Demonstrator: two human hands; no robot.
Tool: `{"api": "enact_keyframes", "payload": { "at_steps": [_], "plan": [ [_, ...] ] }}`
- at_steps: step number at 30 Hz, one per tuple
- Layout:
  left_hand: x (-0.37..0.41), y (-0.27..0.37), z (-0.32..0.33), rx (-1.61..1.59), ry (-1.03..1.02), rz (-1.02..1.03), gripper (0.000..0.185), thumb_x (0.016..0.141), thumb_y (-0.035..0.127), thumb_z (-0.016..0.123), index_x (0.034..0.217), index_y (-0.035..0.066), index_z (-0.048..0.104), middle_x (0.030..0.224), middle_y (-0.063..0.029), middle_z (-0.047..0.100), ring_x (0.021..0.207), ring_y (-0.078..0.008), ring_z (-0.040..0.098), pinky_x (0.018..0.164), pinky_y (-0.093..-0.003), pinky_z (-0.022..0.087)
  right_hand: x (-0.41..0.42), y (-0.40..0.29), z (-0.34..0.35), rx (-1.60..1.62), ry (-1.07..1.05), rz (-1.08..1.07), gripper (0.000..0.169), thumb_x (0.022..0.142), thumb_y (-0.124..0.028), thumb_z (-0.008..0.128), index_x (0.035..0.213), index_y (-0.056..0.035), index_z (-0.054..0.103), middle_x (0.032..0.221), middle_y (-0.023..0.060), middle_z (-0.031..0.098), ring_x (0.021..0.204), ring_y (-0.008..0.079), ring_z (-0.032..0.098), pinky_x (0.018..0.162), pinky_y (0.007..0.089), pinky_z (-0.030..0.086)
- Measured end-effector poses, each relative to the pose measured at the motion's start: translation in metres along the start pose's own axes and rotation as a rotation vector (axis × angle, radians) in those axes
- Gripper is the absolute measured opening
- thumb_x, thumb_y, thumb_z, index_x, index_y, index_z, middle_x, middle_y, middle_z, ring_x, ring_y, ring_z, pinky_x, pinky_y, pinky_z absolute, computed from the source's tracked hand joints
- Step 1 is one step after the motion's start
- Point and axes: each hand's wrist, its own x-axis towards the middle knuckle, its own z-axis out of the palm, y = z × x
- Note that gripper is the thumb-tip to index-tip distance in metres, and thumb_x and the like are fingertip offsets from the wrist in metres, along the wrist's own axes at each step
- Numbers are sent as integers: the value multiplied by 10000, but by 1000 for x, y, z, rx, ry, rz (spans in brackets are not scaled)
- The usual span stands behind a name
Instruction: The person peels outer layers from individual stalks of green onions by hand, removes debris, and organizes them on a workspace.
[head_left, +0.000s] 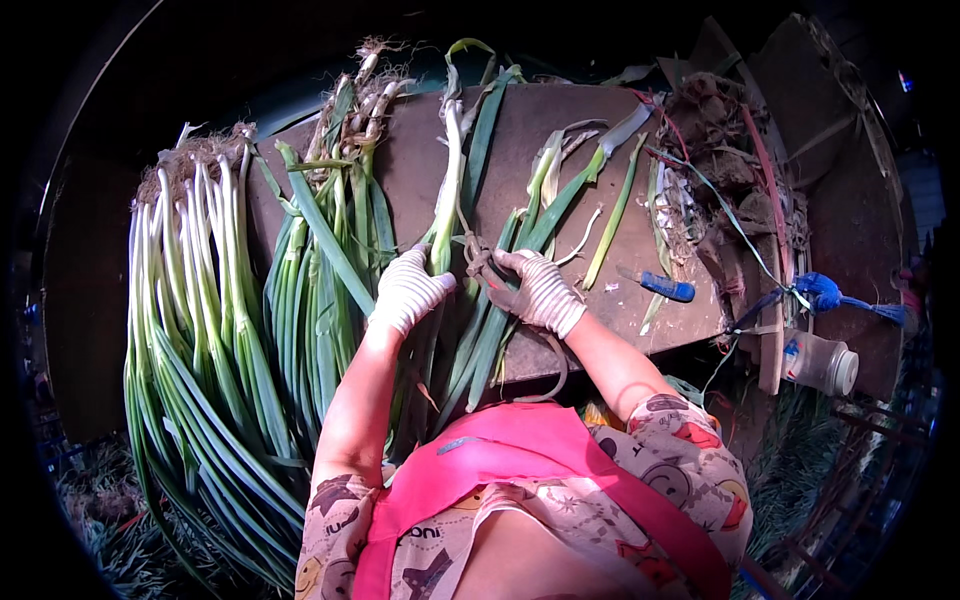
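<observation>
My left hand (411, 289), in a striped knit glove, grips a green onion (452, 157). Its white stalk points away from me, and torn outer leaves hang at its far end. My right hand (544, 289), in a matching glove with a soiled palm side, is closed on a small tool (491, 277) with a reddish part. A grey hose (562, 367) curves down from beneath that hand; its link to the tool is hidden. Under and beside the right hand lie loose green leaves (555, 214) and stripped skins.
On the left lie a bunch of clean white-stalked green onions (225, 247) and a pile with dirty roots (300, 300). At right on the brown board (420, 135) is a blue-handled tool (667, 286). Beyond are tangled cords (825, 292), debris and a plastic jar (817, 364).
</observation>
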Motion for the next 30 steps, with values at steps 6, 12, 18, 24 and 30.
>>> {"api": "enact_keyframes", "payload": {
  "at_steps": [6, 12, 18, 24, 30],
  "plan": [
    [-56, -9, -30, -900, -269, 46, 559, 707, 181, 706, 1211, -36, 598, 935, -72, 652, 822, -163, 625, 797, -304, 519, 43, 18, -27, -201, 329, 217, 1303, 618, -449, 924, 1569, 16, 163, 1502, 311, 349, 1397, 440, 363, 1162, 460, 338],
    [-118, -7, -38, -974, -469, 51, 780, 708, 518, 802, 1249, -13, 622, 875, -28, 638, 709, -119, 591, 632, -245, 454, 207, 17, -37, 1703, 547, 175, 725, 891, -511, 671, 1321, 19, 428, 1262, 219, 512, 1005, 385, 623, 916, 452, 567],
    [-156, -28, -62, -1518, -393, -26, 768, 683, 402, 842, 1208, -86, 565, 781, -50, 602, 580, -123, 481, 548, -273, 397, 307, 84, -141, 1157, 665, 192, 190, 971, -227, 589, 930, -48, 637, 755, 87, 658, 674, 211, 630, 625, 389, 535],
    [-240, -50, -114, -1300, 175, -77, 816, 710, 456, 823, 1236, -104, 550, 809, -105, 641, 621, -197, 619, 577, -307, 522, 267, 25, -170, 642, 405, 293, 684, 988, -475, 550, 1426, -1, 323, 1314, 209, 559, 1235, 427, 548, 1014, 586, 502],
    [-299, -74, -282, -392, 604, -113, 682, 864, 474, 704, 1282, -48, 575, 729, 8, 546, 592, -52, 487, 548, -192, 399, 115, 25, -61, -548, 130, 356, 858, 841, -535, 711, 1436, 29, 457, 1388, 290, 524, 1257, 430, 540, 1074, 465, 437]
  ]
}}
